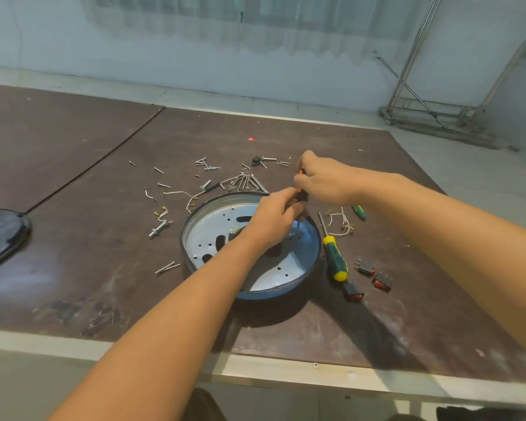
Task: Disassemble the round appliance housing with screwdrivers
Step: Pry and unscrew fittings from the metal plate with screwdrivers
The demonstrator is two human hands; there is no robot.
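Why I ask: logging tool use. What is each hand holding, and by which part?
One screwdriver: right hand grips the handle's top, left hand lower down.

Open table (134, 299) before housing (286, 278); screws (208, 167) beyond, green screwdriver (336, 259) right.

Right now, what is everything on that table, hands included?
round housing: one, silver inside, table centre
orange-black screwdriver: one, upright over the housing
green-yellow screwdrivers: two, right of housing, one partly under an arm
switches: three, black-red, near right
hex keys: one bunch, silver, behind housing
loose screws: many, silver, scattered behind and left
dark cover: one, black, left edge
table: one, brown
left hand: one, grips screwdriver low
right hand: one, grips its handle top
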